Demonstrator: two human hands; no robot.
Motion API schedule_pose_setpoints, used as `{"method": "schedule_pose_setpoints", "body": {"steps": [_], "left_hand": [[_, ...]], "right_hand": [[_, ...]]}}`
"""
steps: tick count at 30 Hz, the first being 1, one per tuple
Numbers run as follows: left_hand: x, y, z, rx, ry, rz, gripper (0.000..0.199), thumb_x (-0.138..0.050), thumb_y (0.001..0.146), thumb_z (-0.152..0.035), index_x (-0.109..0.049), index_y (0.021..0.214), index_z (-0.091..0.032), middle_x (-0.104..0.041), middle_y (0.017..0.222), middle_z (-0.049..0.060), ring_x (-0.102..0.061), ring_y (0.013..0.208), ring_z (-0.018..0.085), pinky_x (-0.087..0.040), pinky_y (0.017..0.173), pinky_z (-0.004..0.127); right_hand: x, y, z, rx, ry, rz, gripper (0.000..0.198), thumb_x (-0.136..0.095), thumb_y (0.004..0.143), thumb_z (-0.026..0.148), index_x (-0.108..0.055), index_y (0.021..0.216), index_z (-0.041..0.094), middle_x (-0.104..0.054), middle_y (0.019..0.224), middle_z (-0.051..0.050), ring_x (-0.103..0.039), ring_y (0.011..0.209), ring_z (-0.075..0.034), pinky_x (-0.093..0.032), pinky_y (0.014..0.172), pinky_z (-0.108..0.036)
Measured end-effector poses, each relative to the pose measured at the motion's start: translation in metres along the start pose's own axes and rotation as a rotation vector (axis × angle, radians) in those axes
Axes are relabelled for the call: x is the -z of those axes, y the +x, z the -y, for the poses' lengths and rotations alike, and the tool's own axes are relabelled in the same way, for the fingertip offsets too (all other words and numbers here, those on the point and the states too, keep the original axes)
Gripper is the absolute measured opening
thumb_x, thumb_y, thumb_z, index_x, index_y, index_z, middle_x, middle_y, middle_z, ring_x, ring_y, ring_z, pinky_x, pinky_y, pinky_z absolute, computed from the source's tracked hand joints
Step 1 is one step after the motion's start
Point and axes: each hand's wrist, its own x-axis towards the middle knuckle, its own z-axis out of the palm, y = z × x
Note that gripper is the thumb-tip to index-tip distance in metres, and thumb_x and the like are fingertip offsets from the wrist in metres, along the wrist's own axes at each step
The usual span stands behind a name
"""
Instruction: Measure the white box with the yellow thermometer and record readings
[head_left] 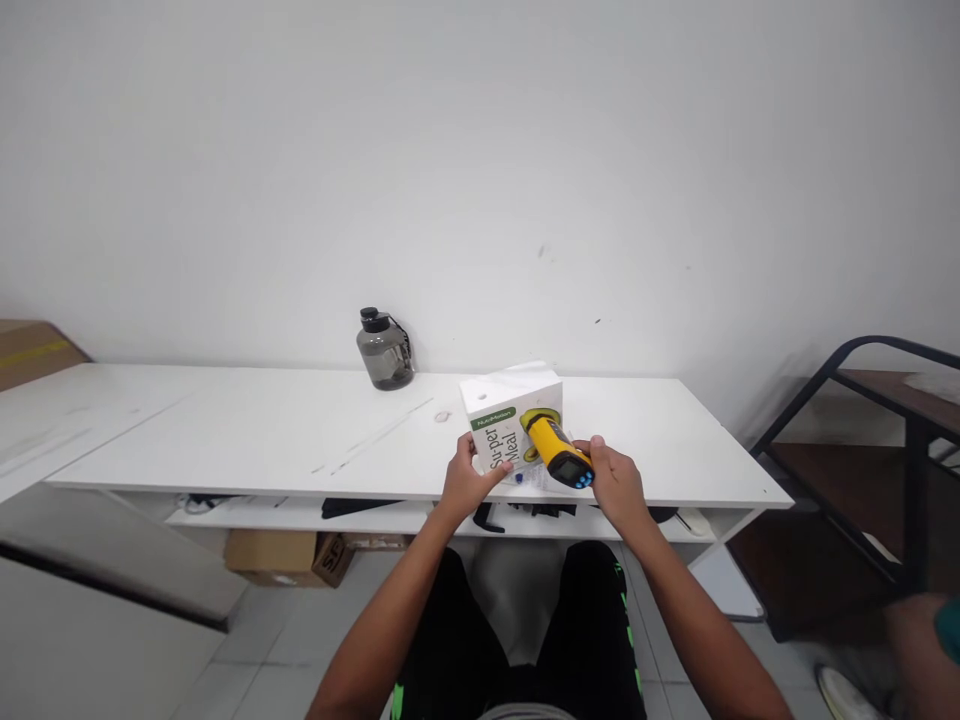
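A white box (pixel 491 410) printed "Su-per Meal", with a green label and avocado pictures, is upright at the desk's front. My left hand (pixel 469 480) grips its lower left edge, thumb across the front face. My right hand (pixel 616 480) is closed on a yellow and black infrared thermometer (pixel 553 445), its small screen and blue buttons facing me. The thermometer's front end overlaps the box's front; whether they touch I cannot tell. Something clear, like a plastic bag (pixel 536 479), lies below the box with a small blue spot in it.
A grey, black-capped water jug (pixel 386 352) stands by the wall on the white desk (pixel 277 420). Cardboard boxes show at far left (pixel 34 352) and under the desk (pixel 274 556). A black-framed rack (pixel 832 470) is at right, near another person's leg (pixel 919 645).
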Motion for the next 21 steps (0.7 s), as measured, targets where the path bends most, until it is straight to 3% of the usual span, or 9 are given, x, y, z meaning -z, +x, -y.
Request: {"method": "schedule_pose_setpoints", "body": {"steps": [8,12,15,21], "left_hand": [[0.001,0.001,0.002,0.005,0.043,-0.021,0.065,-0.074,0.064,-0.047,-0.044,0.115,-0.021,-0.063,0.110,0.008,-0.061,0.102,0.025,-0.050,0.083,0.038],[0.003,0.012,0.012,0.057,0.185,-0.119,0.065,-0.071,0.065,-0.052,-0.042,0.116,-0.022,-0.062,0.112,0.007,-0.061,0.102,0.024,-0.049,0.084,0.036],[0.014,0.021,0.027,0.138,0.358,-0.188,0.064,-0.067,0.066,-0.058,-0.043,0.113,-0.021,-0.063,0.107,0.008,-0.062,0.096,0.025,-0.048,0.078,0.036],[0.037,0.012,0.062,0.110,0.614,-0.239,0.057,-0.061,0.066,-0.065,-0.049,0.099,-0.020,-0.061,0.094,0.008,-0.060,0.089,0.027,-0.047,0.072,0.037]], "right_hand": [[-0.010,0.001,-0.008,-0.042,0.058,0.003,0.071,-0.020,0.089,0.067,-0.073,0.094,0.020,-0.072,0.097,-0.008,-0.063,0.097,-0.024,-0.046,0.087,-0.033],[-0.018,0.014,-0.027,-0.122,0.137,0.024,0.075,-0.015,0.090,0.066,-0.070,0.102,0.017,-0.071,0.098,-0.009,-0.063,0.093,-0.023,-0.047,0.081,-0.032],[-0.012,0.028,-0.051,-0.225,-0.033,-0.012,0.067,-0.016,0.092,0.062,-0.068,0.101,0.019,-0.069,0.100,-0.008,-0.061,0.095,-0.023,-0.044,0.080,-0.032],[0.008,0.047,-0.111,-0.318,-0.560,-0.159,0.051,-0.018,0.097,0.041,-0.058,0.116,0.015,-0.068,0.092,-0.012,-0.061,0.086,-0.024,-0.038,0.072,-0.032]]}}
